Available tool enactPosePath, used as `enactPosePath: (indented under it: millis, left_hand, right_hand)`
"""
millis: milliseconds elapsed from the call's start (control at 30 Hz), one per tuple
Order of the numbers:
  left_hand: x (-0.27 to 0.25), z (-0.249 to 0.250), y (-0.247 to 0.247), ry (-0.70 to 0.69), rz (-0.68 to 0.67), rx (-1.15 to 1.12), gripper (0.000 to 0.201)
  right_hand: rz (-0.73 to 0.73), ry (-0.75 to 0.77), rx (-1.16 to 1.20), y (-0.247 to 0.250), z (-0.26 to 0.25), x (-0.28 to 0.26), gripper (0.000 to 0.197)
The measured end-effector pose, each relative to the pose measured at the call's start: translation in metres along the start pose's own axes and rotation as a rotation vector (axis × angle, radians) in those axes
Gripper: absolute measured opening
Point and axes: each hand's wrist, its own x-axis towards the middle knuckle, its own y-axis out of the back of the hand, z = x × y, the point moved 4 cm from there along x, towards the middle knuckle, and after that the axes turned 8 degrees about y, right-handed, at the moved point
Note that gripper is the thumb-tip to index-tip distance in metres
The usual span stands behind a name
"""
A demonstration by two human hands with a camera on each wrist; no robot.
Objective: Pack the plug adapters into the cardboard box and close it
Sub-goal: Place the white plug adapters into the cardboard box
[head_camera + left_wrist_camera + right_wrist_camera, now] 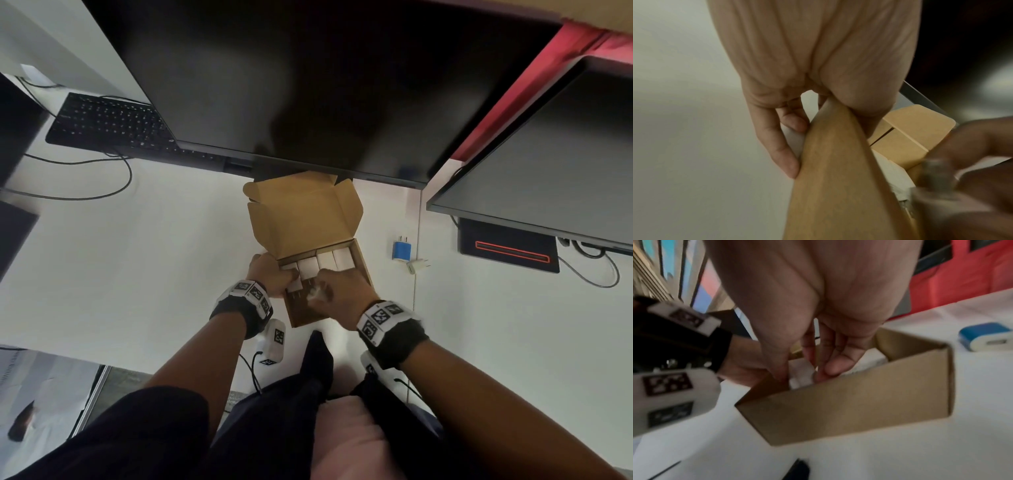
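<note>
Inside box (pixel 363 265), four white adapters, right hand (pixel 342 291) pinching fifth, left hand (pixel 270 275) gripping wall

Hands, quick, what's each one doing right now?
Left hand: grips the cardboard box by its side wall.
Right hand: pinches a white plug adapter inside the box.

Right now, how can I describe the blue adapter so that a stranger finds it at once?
Start at the open cardboard box in the middle of the white desk. To its right, two adapters lie loose on the desk. The blue adapter is the farther one; the small white adapter touches its near corner.
</note>
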Motion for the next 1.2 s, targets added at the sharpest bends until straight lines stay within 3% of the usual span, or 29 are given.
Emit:
enactPosePath:
  millis: [133,267,433,566,666,800,933,1200]
  left_hand:
    - [-0.011,0.006,0.003,-0.013,0.022,0.009,0.019]
    - [-0.013,0.008,0.003,-0.029,0.018,0.003,0.015]
    - [-0.006,0.004,0.0,-0.024,0.0,0.003,0.031]
    - [-0.003,0.005,-0.001,-0.04,-0.007,0.005,0.026]
    - [-0.007,0.009,-0.001,-0.074,-0.013,0.014,0.012]
    - [-0.011,0.012,-0.001,-0.095,-0.011,0.034,0.013]
    - [-0.009,0.01,0.0,-0.077,0.006,0.031,0.017]
    - [-0.007,0.007,-0.001,-0.076,0.012,0.048,0.017]
  right_hand:
    - [-0.108,-0.041,-0.134,-0.029,-0.006,0.023,0.026]
    - [-0.121,0.001,-0.268,-0.042,-0.007,0.031,0.019]
    - [-0.109,-0.057,-0.151,-0.045,0.002,0.034,0.011]
    - [-0.142,-0.076,-0.14,-0.045,0.003,0.031,0.011]
    - [-0.177,-0.085,-0.122,-0.045,0.004,0.03,0.017]
    - [-0.144,-0.076,-0.115,-0.046,0.007,0.029,0.017]
    - [-0.117,-0.006,-0.11,-0.043,0.003,0.028,0.009]
    - [-0.082,0.075,-0.112,-0.033,-0.005,0.018,0.014]
